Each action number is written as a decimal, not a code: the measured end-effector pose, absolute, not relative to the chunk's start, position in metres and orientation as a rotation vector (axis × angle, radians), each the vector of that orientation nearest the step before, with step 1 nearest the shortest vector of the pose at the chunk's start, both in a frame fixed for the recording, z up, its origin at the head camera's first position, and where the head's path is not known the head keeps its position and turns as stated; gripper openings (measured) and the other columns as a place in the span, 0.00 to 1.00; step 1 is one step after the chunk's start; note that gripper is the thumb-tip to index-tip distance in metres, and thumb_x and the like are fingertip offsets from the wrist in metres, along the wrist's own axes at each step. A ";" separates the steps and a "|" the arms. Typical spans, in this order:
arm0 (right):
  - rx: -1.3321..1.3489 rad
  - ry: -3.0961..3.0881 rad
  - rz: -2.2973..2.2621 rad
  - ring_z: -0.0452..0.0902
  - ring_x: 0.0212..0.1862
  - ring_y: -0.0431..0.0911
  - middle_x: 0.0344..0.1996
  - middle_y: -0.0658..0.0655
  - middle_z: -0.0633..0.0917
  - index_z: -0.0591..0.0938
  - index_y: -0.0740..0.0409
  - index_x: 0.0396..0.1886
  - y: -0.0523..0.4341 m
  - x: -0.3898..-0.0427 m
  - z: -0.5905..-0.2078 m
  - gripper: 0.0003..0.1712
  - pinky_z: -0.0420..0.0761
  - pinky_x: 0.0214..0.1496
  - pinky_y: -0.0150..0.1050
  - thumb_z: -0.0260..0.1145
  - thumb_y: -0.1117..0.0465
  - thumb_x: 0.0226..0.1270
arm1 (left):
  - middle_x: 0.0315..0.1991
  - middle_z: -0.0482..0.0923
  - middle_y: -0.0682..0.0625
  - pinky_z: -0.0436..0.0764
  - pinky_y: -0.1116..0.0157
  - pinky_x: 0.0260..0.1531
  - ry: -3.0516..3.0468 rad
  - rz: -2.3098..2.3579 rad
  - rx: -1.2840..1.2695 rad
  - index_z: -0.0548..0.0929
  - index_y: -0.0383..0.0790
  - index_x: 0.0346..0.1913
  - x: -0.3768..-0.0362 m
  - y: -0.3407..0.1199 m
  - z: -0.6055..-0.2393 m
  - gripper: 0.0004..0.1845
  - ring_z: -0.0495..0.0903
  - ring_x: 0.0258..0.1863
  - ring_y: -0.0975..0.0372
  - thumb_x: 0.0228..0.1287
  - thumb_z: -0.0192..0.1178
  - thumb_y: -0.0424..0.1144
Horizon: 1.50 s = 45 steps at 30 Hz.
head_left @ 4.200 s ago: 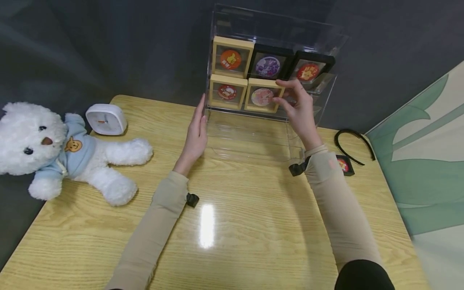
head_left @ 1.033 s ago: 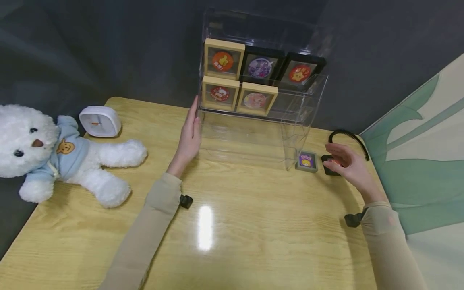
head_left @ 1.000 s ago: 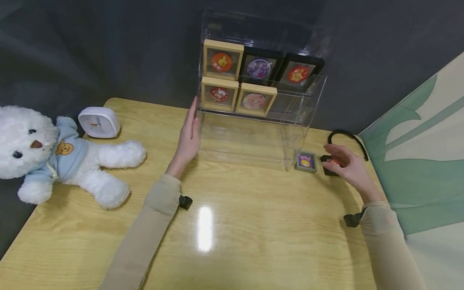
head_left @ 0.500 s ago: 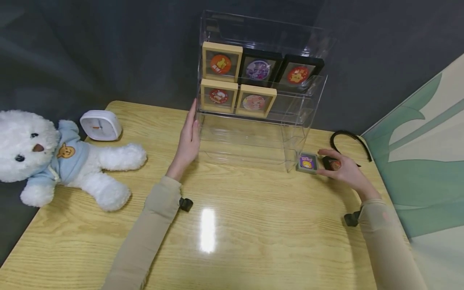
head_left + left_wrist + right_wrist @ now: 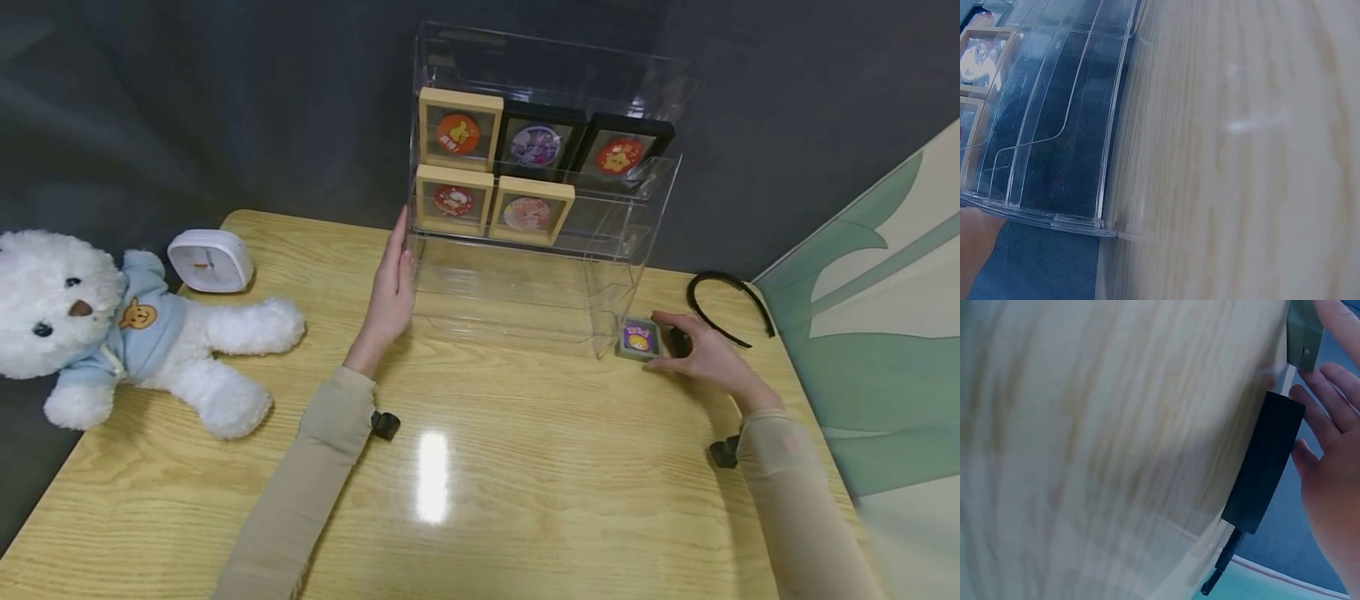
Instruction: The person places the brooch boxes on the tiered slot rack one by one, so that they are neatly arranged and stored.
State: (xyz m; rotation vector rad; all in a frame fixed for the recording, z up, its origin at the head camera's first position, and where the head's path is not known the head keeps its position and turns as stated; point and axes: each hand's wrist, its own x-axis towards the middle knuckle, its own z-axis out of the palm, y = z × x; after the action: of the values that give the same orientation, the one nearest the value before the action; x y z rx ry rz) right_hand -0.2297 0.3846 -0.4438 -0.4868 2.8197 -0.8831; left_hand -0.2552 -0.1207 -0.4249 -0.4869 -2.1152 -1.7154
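Note:
A clear acrylic display stand (image 5: 609, 227) stands at the back of the table with several framed round badges on its tiers. My left hand (image 5: 392, 296) rests with straight fingers against the stand's left side; in the left wrist view only part of that hand shows beside the stand (image 5: 1054, 125). A small grey frame (image 5: 639, 339) with a purple and yellow picture lies by the stand's right foot. Around its right side my right hand (image 5: 701, 357) spreads thumb and fingers; contact is unclear. Beneath that hand is a black frame (image 5: 1266, 462), mostly hidden in the head view.
Tan frames (image 5: 454, 200) and black frames (image 5: 534, 143) fill parts of two tiers. Behind the right hand lies a black headband (image 5: 718, 276). A white teddy bear (image 5: 165, 317) and a white clock (image 5: 212, 260) are at the left. A wall panel borders the right edge.
After leaving the tan frame on the lower tier, my right hand went down to the black frame, then slid left to the grey frame. The left hand stays against the stand.

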 end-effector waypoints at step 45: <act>-0.420 2.531 -1.781 0.84 0.46 0.37 0.67 0.53 0.74 0.70 0.57 0.81 0.366 -0.201 -0.453 0.47 0.84 0.40 0.25 0.72 0.83 0.64 | 0.87 0.45 0.41 0.50 0.63 0.82 -2.079 -1.713 -0.526 0.47 0.34 0.87 -0.256 -0.121 -0.430 0.30 0.46 0.85 0.55 0.89 0.33 0.30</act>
State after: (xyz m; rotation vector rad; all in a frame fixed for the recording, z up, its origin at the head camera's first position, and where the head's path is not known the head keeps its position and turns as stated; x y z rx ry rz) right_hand -0.2011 0.3664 -0.4529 -0.4201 2.5315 -1.7809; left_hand -0.2562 -0.1212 -0.4299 -0.5256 -2.0794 -1.7130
